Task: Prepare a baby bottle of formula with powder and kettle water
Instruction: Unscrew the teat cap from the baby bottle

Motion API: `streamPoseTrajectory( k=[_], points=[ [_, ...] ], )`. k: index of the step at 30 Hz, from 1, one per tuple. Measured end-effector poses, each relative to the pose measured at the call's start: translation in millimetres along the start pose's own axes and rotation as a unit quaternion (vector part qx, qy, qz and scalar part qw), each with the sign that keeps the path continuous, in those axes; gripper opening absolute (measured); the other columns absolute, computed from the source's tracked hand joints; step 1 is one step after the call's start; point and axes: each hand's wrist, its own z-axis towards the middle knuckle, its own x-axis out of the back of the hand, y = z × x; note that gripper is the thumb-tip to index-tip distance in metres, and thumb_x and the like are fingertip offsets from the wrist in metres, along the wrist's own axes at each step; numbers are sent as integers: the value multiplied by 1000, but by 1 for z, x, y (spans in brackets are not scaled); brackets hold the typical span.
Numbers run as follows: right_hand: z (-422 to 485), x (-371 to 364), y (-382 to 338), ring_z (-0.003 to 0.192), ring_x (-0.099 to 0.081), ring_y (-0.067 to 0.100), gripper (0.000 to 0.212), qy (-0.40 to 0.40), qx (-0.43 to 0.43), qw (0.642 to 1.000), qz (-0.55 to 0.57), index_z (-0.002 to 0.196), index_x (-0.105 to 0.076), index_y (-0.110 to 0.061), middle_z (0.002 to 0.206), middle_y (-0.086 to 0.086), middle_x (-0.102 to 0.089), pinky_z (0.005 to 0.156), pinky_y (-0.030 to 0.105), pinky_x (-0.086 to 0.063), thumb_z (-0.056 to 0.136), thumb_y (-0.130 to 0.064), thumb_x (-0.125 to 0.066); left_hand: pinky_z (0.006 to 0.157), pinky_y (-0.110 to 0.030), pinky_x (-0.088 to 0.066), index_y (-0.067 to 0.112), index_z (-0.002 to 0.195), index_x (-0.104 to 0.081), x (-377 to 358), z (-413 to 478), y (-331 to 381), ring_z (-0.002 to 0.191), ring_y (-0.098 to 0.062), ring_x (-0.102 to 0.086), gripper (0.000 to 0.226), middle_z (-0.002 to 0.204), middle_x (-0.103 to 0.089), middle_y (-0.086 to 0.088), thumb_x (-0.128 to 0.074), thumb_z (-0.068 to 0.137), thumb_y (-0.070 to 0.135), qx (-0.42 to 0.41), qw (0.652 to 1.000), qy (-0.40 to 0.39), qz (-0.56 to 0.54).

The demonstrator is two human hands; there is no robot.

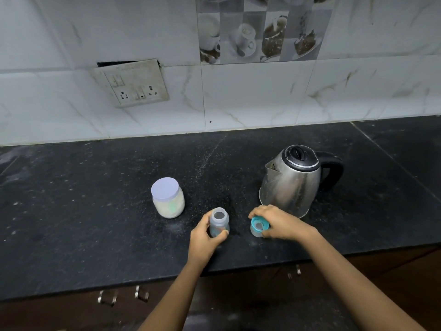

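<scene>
Head view: the small clear baby bottle [219, 223] stands upright and uncapped near the front of the black speckled table [95, 211], with the left hand [206, 237] curled round it. Just beside it, the right hand [279, 222] pinches the teal-ringed cap [259, 226], inverted. A white-lidded powder jar [168, 198] stands to the left and a steel kettle [293, 179] to the right. Behind is a marbled white tiled wall [262, 96] with a grimy socket plate [133, 83].

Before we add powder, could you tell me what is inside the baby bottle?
Through the open mouth of the baby bottle nothing shows; the left hand covers its lower wall.
</scene>
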Motion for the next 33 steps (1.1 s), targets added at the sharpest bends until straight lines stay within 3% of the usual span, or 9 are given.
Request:
streamPoseTrajectory(
  k=[4, 7, 12, 16, 19, 23, 25, 30, 33],
  points=[
    [1, 10, -7, 123, -43, 9, 62, 32, 12, 998, 48, 136, -49, -21, 133, -4, -46, 103, 24, -38, 79, -20, -73, 96, -10, -40, 45, 127, -49, 10, -4, -8, 116, 8, -53, 71, 124, -58, 28, -83, 65, 38, 8, 1000, -16, 22],
    [15, 30, -32, 115, -49, 10, 55, 109, 61, 987, 99, 131, -53, -19, 126, -4, -49, 95, 15, -35, 81, -25, -74, 100, -18, -39, 32, 133, -49, 26, -10, -16, 119, 4, -51, 73, 128, -55, 21, -80, 68, 46, 19, 998, 28, 47],
    [79, 43, -107, 119, -48, 15, 53, 100, 129, 984, 70, 135, -48, -17, 131, 2, -47, 100, 32, -41, 88, -30, -67, 91, -18, -38, 34, 125, -53, 63, -16, -19, 112, 1, -53, 58, 120, -59, 20, -78, 73, 42, 35, 987, 146, 54],
    [132, 32, -163, 141, -28, 27, 83, 30, 109, 992, 52, 153, -19, -12, 157, 11, -21, 112, 39, -31, 88, -31, -67, 95, -21, -38, 29, 128, -51, 95, -17, -24, 117, -5, -52, 61, 122, -57, 15, -79, 74, 37, 46, 983, 173, 44],
    [156, 19, -189, 148, -10, 30, 98, -11, 76, 995, 62, 155, 2, -16, 162, 12, -2, 117, 45, -21, 88, -38, -65, 96, -20, -36, 30, 131, -48, 117, -19, -32, 118, -3, -48, 66, 131, -55, 9, -80, 74, 37, 53, 981, 181, 42],
    [166, -2, -206, 132, -36, 33, 81, 49, 50, 998, -4, 149, -28, -13, 145, 12, -38, 101, 44, -40, 86, -50, -62, 95, -12, -32, 32, 137, -44, 136, -25, -41, 122, 0, -44, 76, 138, -50, 10, -82, 72, 37, 60, 980, 186, 22],
    [160, -12, -211, 123, -42, 30, 74, 58, 68, 996, -18, 142, -37, -15, 135, 9, -45, 94, 44, -45, 84, -53, -62, 95, -9, -30, 32, 140, -41, 142, -29, -44, 124, 2, -42, 82, 140, -48, 12, -83, 69, 39, 56, 981, 187, 14],
    [137, -38, -224, 122, -42, 25, 75, 62, 130, 988, -61, 144, -34, -16, 136, 5, -45, 89, 42, -47, 85, -56, -58, 84, 6, -32, 45, 139, -33, 150, -36, -47, 119, 23, -36, 98, 136, -41, 32, -84, 56, 55, 39, 989, 141, 8],
    [127, -43, -227, 123, -42, 22, 86, 58, 157, 983, -68, 148, -29, -18, 137, 0, -44, 90, 38, -46, 79, -62, -57, 87, -3, -40, 50, 136, -33, 154, -33, -47, 121, 14, -41, 103, 135, -46, 29, -89, 49, 51, 33, 992, 122, -12]
  ],
)
